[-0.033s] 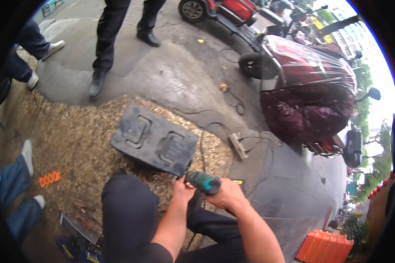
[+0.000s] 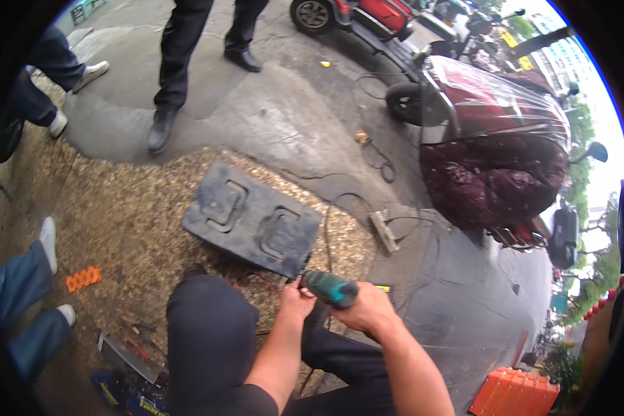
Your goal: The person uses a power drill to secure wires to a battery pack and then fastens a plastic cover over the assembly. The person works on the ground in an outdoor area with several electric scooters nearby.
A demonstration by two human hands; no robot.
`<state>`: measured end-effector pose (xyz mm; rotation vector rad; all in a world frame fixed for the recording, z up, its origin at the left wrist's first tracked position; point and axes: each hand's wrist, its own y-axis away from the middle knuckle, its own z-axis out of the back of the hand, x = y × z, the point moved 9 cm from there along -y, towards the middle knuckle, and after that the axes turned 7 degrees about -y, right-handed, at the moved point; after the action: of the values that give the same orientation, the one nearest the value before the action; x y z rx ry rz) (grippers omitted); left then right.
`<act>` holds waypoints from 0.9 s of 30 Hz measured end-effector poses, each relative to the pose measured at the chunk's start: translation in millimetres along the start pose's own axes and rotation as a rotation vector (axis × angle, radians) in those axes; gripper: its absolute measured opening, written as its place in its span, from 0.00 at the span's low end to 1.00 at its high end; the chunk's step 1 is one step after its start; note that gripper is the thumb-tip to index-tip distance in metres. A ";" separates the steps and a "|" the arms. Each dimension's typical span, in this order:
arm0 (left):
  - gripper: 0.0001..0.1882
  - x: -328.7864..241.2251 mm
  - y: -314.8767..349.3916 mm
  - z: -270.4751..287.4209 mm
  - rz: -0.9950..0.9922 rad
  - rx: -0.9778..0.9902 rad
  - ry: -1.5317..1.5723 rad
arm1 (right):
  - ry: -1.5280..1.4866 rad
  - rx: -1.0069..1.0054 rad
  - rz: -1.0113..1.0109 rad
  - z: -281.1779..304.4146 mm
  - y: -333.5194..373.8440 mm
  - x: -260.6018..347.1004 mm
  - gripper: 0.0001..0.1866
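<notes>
A dark grey plastic box (image 2: 253, 218) with two raised handle shapes on its top sits on the pebbled ground in front of my knees. Wrapped round the grip of a green-and-black power drill (image 2: 329, 288), my right hand (image 2: 369, 308) holds it with its front end at the box's near right corner. My left hand (image 2: 297, 299) is at that same corner, touching the drill's front end, its fingers pinched together. Whatever sits between those fingers is too small to make out. The drill's tip is hidden at the box edge.
A power strip (image 2: 383, 232) with cables lies right of the box. Beyond it stands a scooter with a maroon padded cover (image 2: 492, 177). An orange perforated block (image 2: 83, 279) and loose tools (image 2: 128, 357) lie at left. People's legs (image 2: 180, 55) stand nearby.
The whole scene sits slightly farther right in the picture. Both hands, the drill and the box keep their places relative to one another.
</notes>
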<state>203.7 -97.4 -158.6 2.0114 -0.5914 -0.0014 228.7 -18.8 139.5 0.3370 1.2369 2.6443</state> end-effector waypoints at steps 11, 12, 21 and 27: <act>0.17 -1.8 8.8 -0.3 -0.021 0.056 0.043 | 0.014 -0.010 0.014 6.9 -10.1 4.8 0.20; 0.16 3.6 3.5 -0.9 0.000 0.097 0.087 | 0.055 -0.022 0.017 8.0 -10.9 3.1 0.20; 0.16 6.4 -30.8 19.7 0.054 0.336 0.028 | -0.058 -0.107 0.077 5.9 -9.6 -9.3 0.15; 0.07 4.8 2.6 4.0 -0.008 0.065 -0.009 | 0.061 -0.057 0.054 2.3 -16.9 -9.3 0.19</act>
<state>205.9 -103.7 -157.3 2.0780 -0.5961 0.0047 239.7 -9.1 126.8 0.2857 1.1828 2.7491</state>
